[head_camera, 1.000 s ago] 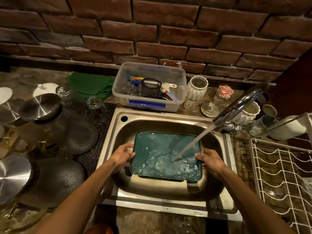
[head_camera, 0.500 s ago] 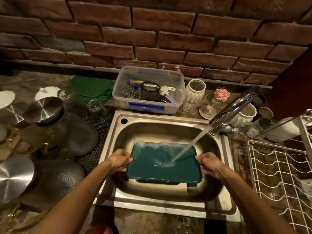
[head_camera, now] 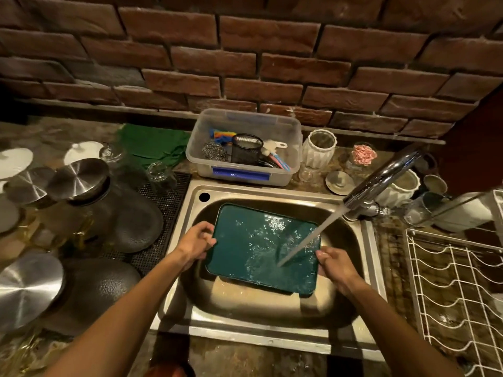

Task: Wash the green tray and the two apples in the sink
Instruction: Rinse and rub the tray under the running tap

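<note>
Head view, looking down into the steel sink (head_camera: 362,270). I see the green tray (head_camera: 253,246) held inside the basin, tilted, far edge toward the back wall of the bowl, near edge lifted off the bottom. Left hand (head_camera: 194,244) grips the tray's left rim, fingers curled over the edge. Right hand (head_camera: 336,265) grips the right rim the same way, thumb on top. Water from the faucet (head_camera: 381,180) falls slantwise and lands on the tray's right half, just beside my right hand.

Room: narrow gaps between tray and basin walls left and right; wider open basin at the near side. Clear plastic bin (head_camera: 245,151) sits touching the sink's back rim. Wire dish rack (head_camera: 457,289) stands right of the sink; metal lids (head_camera: 76,178) crowd the left counter. Apples: I cannot find them.
</note>
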### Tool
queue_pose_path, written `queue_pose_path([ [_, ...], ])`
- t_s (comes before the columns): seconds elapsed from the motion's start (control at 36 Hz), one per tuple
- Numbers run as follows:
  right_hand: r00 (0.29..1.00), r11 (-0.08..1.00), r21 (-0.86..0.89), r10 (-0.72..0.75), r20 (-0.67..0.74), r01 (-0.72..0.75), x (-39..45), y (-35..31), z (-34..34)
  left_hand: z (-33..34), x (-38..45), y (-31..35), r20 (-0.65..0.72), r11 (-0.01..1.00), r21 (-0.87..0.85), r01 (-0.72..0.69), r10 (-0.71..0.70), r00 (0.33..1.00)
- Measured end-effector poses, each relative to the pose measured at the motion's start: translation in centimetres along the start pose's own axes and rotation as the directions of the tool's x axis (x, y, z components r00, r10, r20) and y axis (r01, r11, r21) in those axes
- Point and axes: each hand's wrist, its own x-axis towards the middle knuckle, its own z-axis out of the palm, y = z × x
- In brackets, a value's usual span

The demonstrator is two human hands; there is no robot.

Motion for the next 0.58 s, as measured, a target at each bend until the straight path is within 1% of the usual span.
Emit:
queue_pose_path([
  [0.08, 0.999, 0.998, -0.041, -0.044, 0.000, 0.044, -0.6, -1.5, -1.1, 0.9, 0.0, -1.3, -0.015, 1.000, -0.012, 0.002, -0.003, 1.000],
  [0.17, 0.998, 0.992, -0.106, -0.067, 0.004, 0.067, -1.0, -2.8, -2.2, 2.1, -0.2, -2.4, -0.012, 0.998, -0.063, 0.014, -0.015, 1.000],
  [0.25, 0.997, 0.980, -0.187, -0.074, -0.018, 0.070, -1.1, -3.7, -3.1, 3.3, -0.5, -3.4, 0.001, 0.992, -0.104, 0.072, -0.072, 0.997],
  [0.31, 0.997, 0.973, -0.220, -0.077, -0.006, 0.074, -1.4, -4.2, -3.5, 3.8, -0.7, -3.9, -0.007, 0.986, -0.107, 0.132, -0.133, 0.991],
  [0.39, 0.999, 0.981, -0.189, -0.043, 0.033, 0.048, -1.9, -4.9, -3.7, 4.0, -1.1, -4.4, -0.007, 0.981, -0.087, 0.175, -0.176, 0.984],
  [0.5, 0.998, 0.986, -0.165, 0.021, 0.062, -0.010, -2.0, -5.1, -3.7, 3.4, -1.7, -4.2, 0.099, 0.963, -0.089, 0.253, -0.244, 0.965],
  [0.58, 0.994, 0.986, -0.154, 0.080, 0.077, -0.067, -1.7, -4.4, -3.6, 2.4, -1.7, -3.7, 0.114, 0.962, -0.057, 0.267, -0.259, 0.959],
])
